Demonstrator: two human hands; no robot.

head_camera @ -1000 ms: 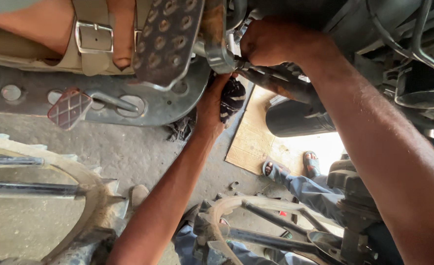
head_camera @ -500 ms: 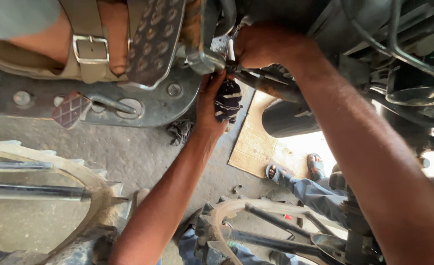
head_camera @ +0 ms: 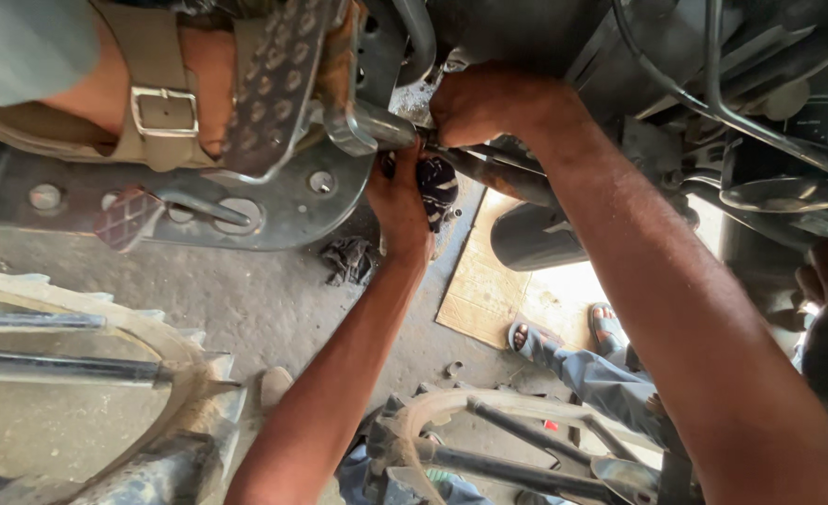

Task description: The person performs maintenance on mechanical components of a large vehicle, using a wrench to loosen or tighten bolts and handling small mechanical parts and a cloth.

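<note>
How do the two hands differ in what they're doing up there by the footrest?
The left hand reaches up from below and clutches a dark cloth; the right hand comes from the right and closes around a dark greasy metal tube. The left hand sits lower, the right higher. Both work close together beside the metal footrest plate.

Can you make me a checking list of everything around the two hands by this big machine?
Surface: grey concrete floor, dusty, with a cardboard sheet.
Job's things: dark greasy shaft; dark cloth.
Clutter: crumpled rag on the floor.
Hands: left hand holds the dark cloth; right hand grips the shaft.
Cables: black hoses at upper right.
Surroundings: cleated metal wheel; sandalled foot on a pedal; another person's sandalled feet.
</note>
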